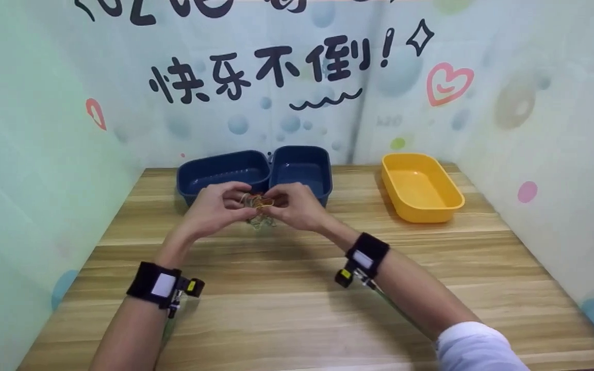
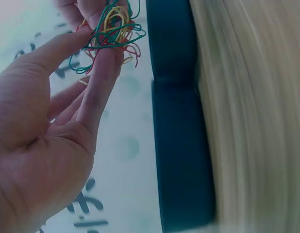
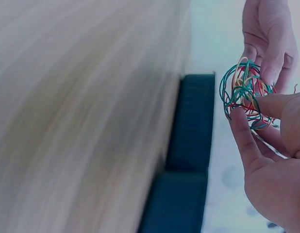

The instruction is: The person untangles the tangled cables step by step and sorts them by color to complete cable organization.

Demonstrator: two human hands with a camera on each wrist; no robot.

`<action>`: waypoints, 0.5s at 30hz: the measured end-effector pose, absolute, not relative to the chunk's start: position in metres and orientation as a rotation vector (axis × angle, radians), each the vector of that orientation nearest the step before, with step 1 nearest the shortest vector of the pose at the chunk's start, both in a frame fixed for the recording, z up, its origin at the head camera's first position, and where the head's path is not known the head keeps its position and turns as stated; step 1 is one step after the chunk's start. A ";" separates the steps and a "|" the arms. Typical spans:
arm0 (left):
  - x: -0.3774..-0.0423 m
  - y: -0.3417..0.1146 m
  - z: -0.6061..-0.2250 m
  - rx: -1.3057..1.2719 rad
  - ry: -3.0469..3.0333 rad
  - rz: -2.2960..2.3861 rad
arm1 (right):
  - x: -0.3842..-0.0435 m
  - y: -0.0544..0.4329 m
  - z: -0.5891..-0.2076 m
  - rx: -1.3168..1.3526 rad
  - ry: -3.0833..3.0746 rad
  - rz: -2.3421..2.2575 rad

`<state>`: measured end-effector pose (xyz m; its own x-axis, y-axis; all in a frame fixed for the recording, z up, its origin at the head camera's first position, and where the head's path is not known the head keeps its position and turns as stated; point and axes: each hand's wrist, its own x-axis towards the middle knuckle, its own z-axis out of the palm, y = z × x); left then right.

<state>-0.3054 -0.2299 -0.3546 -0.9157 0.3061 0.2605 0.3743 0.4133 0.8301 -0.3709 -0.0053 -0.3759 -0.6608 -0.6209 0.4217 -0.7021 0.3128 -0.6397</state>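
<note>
A loose tangle of thin green, red and yellow rubber bands [image 1: 260, 203] is held up between both hands, in front of two blue bins. My left hand [image 1: 219, 208] pinches its left side between thumb and fingers. From the right, the thumb and fingers of my right hand [image 1: 299, 207] grip the same bunch. In the left wrist view, the looped rubber bands [image 2: 113, 31] stick out past the fingertips. The right wrist view shows the tangle [image 3: 243, 92] spread between the two hands, with green loops hanging out on one side.
A long blue bin [image 1: 186, 191] and a second blue bin [image 1: 302, 167] stand side by side at the back of the wooden table [image 1: 276, 309]. To the right is a yellow bin [image 1: 423, 214]. Printed cloth walls [image 1: 544, 129] enclose the back and sides.
</note>
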 end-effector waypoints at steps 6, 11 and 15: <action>-0.319 -0.195 -0.356 -0.660 -2.491 -1.603 | -0.366 0.041 -0.359 1.240 -2.347 1.490; -0.325 -0.165 -0.353 -0.763 -2.409 -1.568 | -0.360 0.075 -0.352 1.139 -2.310 1.571; -0.330 -0.143 -0.354 -0.844 -2.279 -1.646 | -0.358 0.097 -0.350 1.061 -2.301 1.598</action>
